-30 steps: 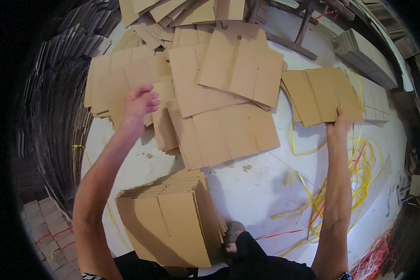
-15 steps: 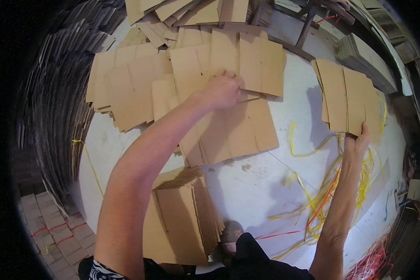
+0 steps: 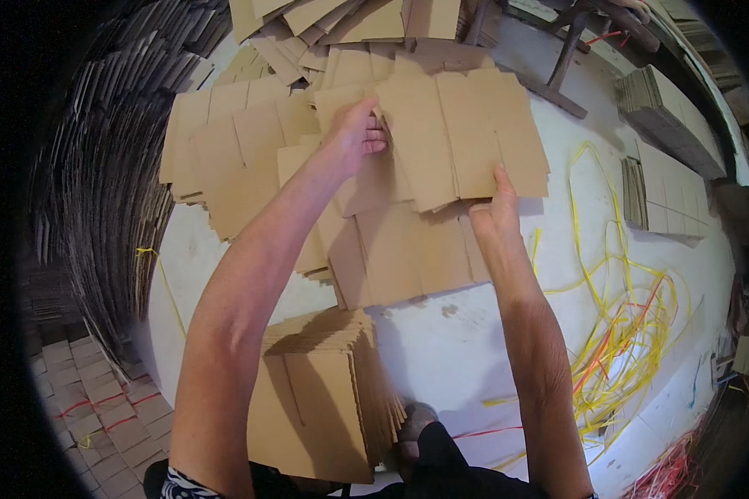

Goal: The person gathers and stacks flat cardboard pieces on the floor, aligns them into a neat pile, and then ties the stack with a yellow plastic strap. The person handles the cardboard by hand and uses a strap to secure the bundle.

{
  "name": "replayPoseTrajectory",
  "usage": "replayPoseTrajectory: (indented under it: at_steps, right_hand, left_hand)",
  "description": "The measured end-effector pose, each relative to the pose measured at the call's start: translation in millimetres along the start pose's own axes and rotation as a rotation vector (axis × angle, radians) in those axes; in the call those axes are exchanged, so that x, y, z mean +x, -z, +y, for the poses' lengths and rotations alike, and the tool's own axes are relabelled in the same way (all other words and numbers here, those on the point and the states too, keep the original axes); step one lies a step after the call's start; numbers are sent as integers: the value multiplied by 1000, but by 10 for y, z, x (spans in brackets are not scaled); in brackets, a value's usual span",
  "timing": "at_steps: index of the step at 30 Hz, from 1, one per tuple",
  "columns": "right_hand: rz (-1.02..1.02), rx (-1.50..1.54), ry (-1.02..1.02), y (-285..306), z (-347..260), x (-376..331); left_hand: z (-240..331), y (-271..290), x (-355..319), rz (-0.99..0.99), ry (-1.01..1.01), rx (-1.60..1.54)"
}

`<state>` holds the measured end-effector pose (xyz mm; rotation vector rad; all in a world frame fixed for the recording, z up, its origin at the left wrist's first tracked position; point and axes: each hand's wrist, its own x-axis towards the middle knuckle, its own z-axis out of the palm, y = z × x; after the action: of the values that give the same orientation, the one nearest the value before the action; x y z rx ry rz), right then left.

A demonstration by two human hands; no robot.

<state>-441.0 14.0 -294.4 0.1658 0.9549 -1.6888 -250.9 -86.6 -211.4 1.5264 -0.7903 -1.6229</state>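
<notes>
Brown slit cardboard sheets lie fanned in a small stack over the middle of a loose cardboard pile. My right hand grips this stack at its near edge, thumb on top and fingers underneath. At the stack's left edge is my left hand, its fingers curled and closed against the cardboard; part of its hold is hidden. Close to my body stands a thick upright stack of cardboard, beside my shoe.
Tangled yellow strapping lies on the floor at right. Bundled cardboard stacks sit beyond it. A tall wall of stacked cardboard rises at left, with tied bundles below. More overlapping sheets spread at far left of the pile.
My right hand has swung left from the far right, bringing its cardboard sheets over the pile. My left hand has shifted slightly left and now meets those sheets' left edge.
</notes>
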Motion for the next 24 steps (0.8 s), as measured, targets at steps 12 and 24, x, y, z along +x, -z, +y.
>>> replayPoseTrajectory:
  at_steps: [12, 24]
  right_hand:
    - [136, -91, 180, -200, -66, 365]
    - [-9, 49, -57, -295, -390, 566]
  left_hand:
    - [-54, -3, 110, -125, -47, 220]
    - [231, 610, -469, -86, -123, 331]
